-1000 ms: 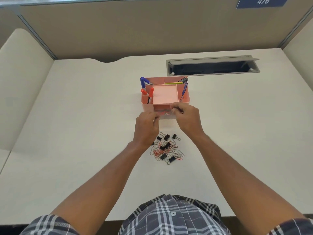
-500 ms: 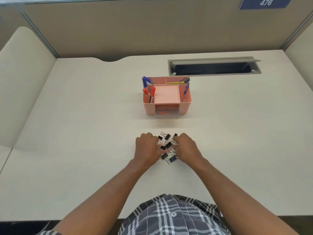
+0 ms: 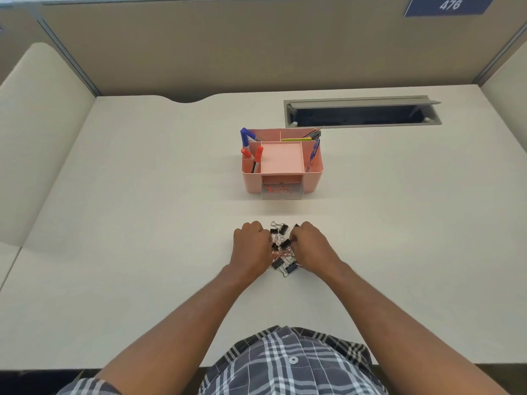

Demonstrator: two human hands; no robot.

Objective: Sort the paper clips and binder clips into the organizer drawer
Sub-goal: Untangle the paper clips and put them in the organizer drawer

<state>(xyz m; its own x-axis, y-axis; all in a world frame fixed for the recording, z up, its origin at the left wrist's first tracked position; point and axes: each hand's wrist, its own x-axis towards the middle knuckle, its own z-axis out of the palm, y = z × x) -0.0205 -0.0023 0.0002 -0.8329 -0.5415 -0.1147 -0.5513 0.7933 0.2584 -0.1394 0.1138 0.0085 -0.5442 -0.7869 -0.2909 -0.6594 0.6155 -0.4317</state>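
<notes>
Both hands down from drawer (image 3: 282, 192); left hand (image 3: 251, 246), right hand (image 3: 309, 248) fingers curled, flanking clip pile (image 3: 281, 249), grip unclear.

Both forearms reach forward and converge. The left hand (image 3: 251, 243) and right hand (image 3: 309, 246) sit knuckles-up, near each other, fingers curled downward and inward; the fingertips are hidden.

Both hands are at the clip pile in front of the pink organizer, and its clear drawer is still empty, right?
Not quite. The head view shows the clear drawer already holds some red paper clips. The rest stands: left hand and right hand are at the clip pile in front of the pink organizer.
</notes>
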